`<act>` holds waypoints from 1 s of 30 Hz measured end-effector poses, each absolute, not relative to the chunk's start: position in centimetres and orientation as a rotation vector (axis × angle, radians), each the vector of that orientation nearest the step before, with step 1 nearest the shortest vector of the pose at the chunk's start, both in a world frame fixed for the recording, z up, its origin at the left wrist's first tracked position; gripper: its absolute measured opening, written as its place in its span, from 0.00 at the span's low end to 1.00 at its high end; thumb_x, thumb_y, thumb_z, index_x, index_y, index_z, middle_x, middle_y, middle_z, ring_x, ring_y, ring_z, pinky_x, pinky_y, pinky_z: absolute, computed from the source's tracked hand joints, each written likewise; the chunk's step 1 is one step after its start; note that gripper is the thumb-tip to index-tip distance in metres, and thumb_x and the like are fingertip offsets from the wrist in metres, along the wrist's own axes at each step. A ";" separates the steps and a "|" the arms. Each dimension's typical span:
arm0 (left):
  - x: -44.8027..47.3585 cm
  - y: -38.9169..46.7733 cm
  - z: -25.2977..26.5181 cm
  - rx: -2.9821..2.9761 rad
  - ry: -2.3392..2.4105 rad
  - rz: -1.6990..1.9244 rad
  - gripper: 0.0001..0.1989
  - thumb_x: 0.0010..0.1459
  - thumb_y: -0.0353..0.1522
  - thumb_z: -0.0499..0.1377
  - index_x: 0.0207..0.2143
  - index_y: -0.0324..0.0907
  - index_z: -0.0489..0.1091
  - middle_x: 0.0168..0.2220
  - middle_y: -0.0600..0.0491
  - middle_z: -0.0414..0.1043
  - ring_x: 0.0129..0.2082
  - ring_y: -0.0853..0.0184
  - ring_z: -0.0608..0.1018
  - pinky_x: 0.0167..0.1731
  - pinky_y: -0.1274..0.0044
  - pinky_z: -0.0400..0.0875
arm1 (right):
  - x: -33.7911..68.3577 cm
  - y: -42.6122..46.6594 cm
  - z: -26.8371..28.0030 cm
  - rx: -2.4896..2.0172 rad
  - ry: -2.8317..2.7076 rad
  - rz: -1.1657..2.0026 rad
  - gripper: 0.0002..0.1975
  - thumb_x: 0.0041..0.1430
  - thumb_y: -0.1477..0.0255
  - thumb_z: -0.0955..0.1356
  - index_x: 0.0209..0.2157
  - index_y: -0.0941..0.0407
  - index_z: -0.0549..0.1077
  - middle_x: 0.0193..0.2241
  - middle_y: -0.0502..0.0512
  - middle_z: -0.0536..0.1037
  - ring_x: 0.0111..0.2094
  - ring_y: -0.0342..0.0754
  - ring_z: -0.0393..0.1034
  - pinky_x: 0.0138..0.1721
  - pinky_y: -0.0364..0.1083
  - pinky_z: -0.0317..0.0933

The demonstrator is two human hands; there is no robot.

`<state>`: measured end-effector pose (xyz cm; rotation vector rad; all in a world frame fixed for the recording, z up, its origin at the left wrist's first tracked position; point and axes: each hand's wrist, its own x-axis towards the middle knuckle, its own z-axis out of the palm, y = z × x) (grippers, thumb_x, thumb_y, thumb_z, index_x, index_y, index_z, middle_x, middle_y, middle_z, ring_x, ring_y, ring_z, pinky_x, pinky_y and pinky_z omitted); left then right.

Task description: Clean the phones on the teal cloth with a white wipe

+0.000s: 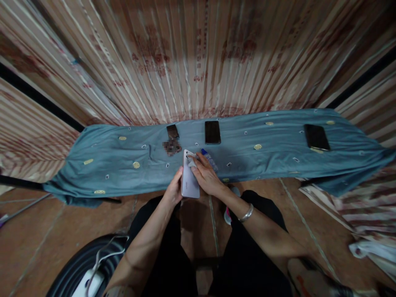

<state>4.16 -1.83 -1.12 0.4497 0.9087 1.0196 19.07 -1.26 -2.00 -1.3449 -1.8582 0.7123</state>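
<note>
A pale lilac smartphone (189,183) is held upright over the near edge of the cloth-covered surface, its back and camera lenses facing me. My left hand (175,186) is closed around its left side. Across the upper back of the phone lies my right hand (206,173), its fingers pressing a small white wipe (192,162) near the lenses. Just beyond my right hand, a clear bottle with a blue cap (209,158) lies on the cloth, partly hidden by my fingers.
A blue-green patterned cloth (148,173) covers the long surface. On it lie a dark phone (213,132), another dark phone (317,137) at right, and a small dark case (172,131) beside a pixelated patch. Pleated curtains (185,53) stand behind. A power strip (89,282) rests at lower left.
</note>
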 end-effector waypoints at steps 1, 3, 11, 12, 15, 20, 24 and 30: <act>4.2 -1.8 -1.1 0.425 0.926 1.018 0.13 0.58 0.41 0.63 0.38 0.41 0.78 0.29 0.51 0.81 0.28 0.64 0.82 0.36 0.74 0.77 | 19.1 -1.2 -2.0 -1.341 -1.854 0.712 0.26 0.71 0.61 0.58 0.66 0.52 0.62 0.70 0.58 0.56 0.72 0.55 0.47 0.71 0.62 0.42; 4.2 -1.9 -1.2 0.398 0.942 1.005 0.14 0.58 0.41 0.63 0.39 0.41 0.78 0.29 0.51 0.81 0.29 0.63 0.81 0.36 0.73 0.77 | 19.3 -1.0 -2.1 -1.340 -1.834 0.711 0.26 0.71 0.61 0.58 0.66 0.51 0.62 0.70 0.58 0.57 0.71 0.55 0.47 0.71 0.62 0.42; 4.7 -2.5 -1.8 0.426 0.920 0.922 0.13 0.55 0.41 0.66 0.38 0.43 0.78 0.26 0.52 0.79 0.29 0.61 0.81 0.37 0.69 0.77 | 19.9 -0.4 -2.4 -1.318 -1.783 0.707 0.27 0.71 0.59 0.57 0.68 0.48 0.59 0.70 0.55 0.57 0.72 0.54 0.47 0.71 0.61 0.43; 4.8 -2.5 -1.8 0.428 0.922 0.917 0.12 0.55 0.41 0.66 0.37 0.42 0.78 0.26 0.52 0.79 0.29 0.60 0.81 0.38 0.69 0.77 | 19.9 -0.4 -2.3 -1.312 -1.790 0.700 0.27 0.71 0.60 0.58 0.68 0.47 0.59 0.70 0.54 0.57 0.72 0.53 0.46 0.71 0.60 0.43; 4.9 -2.5 -1.7 0.436 0.936 0.912 0.12 0.55 0.41 0.66 0.37 0.42 0.78 0.27 0.51 0.80 0.29 0.61 0.81 0.38 0.69 0.77 | 19.9 -0.3 -2.1 -1.322 -1.821 0.682 0.27 0.71 0.60 0.57 0.68 0.49 0.59 0.70 0.56 0.56 0.72 0.53 0.46 0.71 0.59 0.43; 5.0 -2.3 -1.5 0.437 0.959 0.978 0.11 0.54 0.38 0.67 0.36 0.41 0.78 0.29 0.52 0.81 0.29 0.64 0.81 0.38 0.72 0.77 | 19.8 -0.9 -1.4 -1.323 -1.907 0.604 0.26 0.71 0.63 0.58 0.68 0.50 0.60 0.71 0.57 0.53 0.73 0.56 0.43 0.71 0.62 0.43; 4.7 -2.0 -1.4 0.463 0.966 1.036 0.15 0.52 0.41 0.69 0.38 0.40 0.78 0.31 0.51 0.81 0.31 0.65 0.81 0.36 0.75 0.75 | 19.5 -2.0 -0.6 -1.203 -2.028 0.535 0.25 0.70 0.66 0.59 0.66 0.50 0.63 0.71 0.54 0.54 0.73 0.55 0.41 0.71 0.61 0.42; 4.4 -2.3 -1.5 0.595 0.957 1.072 0.20 0.45 0.41 0.73 0.36 0.37 0.78 0.28 0.51 0.79 0.28 0.66 0.79 0.31 0.77 0.72 | 19.8 -1.6 0.2 -1.185 -2.101 0.402 0.22 0.71 0.67 0.59 0.62 0.55 0.69 0.70 0.60 0.56 0.73 0.55 0.41 0.70 0.60 0.45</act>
